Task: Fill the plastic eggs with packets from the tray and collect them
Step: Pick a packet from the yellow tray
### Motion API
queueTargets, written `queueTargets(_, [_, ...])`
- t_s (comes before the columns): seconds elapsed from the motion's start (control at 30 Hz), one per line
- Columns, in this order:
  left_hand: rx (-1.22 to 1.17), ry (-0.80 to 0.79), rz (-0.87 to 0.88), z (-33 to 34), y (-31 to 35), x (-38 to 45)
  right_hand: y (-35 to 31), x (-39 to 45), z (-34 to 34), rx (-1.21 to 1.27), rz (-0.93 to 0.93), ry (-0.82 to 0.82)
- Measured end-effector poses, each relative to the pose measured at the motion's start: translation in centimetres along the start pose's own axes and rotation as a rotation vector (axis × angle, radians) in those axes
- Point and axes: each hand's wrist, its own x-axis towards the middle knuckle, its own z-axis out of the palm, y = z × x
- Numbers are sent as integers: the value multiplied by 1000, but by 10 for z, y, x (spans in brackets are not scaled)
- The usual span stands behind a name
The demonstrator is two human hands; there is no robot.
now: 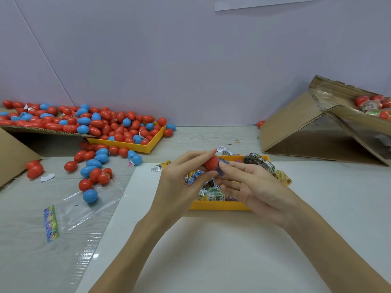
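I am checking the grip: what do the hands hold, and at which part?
The left hand holds a red egg around its shell. The right hand pinches a packet at the egg's open end.

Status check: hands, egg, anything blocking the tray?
Left hand holds red egg over packet tray. Right hand pinches a packet against the egg. Nothing blocks the tray; loose eggs lie off left.
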Motion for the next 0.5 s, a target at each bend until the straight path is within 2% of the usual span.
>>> queueTargets(0.5, [155,40,63,-3,5,-1,0,1,0,82,71,31])
